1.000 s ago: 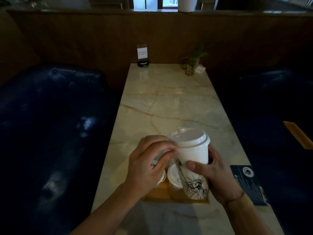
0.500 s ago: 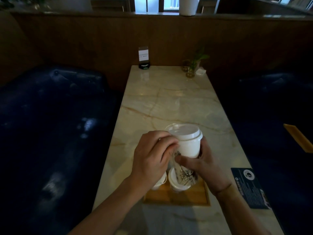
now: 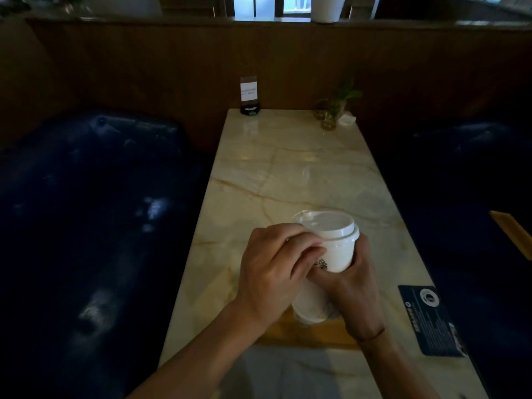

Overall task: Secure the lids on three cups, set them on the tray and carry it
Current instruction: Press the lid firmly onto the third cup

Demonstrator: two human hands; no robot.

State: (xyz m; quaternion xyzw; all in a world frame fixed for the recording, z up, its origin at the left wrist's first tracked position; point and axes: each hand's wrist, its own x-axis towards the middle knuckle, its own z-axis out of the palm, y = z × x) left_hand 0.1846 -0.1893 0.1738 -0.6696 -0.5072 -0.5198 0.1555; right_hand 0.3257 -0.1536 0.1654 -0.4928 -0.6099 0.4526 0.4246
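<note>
A white paper cup (image 3: 338, 254) with a white lid (image 3: 326, 226) is held upright over the near part of the marble table (image 3: 288, 174). My right hand (image 3: 351, 279) wraps its lower body from the right. My left hand (image 3: 273, 272) pinches the cup's left side just under the lid rim. Below them a wooden tray (image 3: 316, 335) lies on the table, and a second lidded white cup (image 3: 309, 309) stands on it, mostly hidden by my hands. A third cup is not visible.
A dark blue card (image 3: 429, 321) lies at the table's right edge near me. A sign holder (image 3: 249, 96) and a small plant in a glass (image 3: 331, 110) stand at the far end. Dark blue benches (image 3: 86, 211) flank the table.
The held cup has sunk lower toward the tray and away from the camera, with both hands still on it; my right hand now covers more of its printed lower half.
</note>
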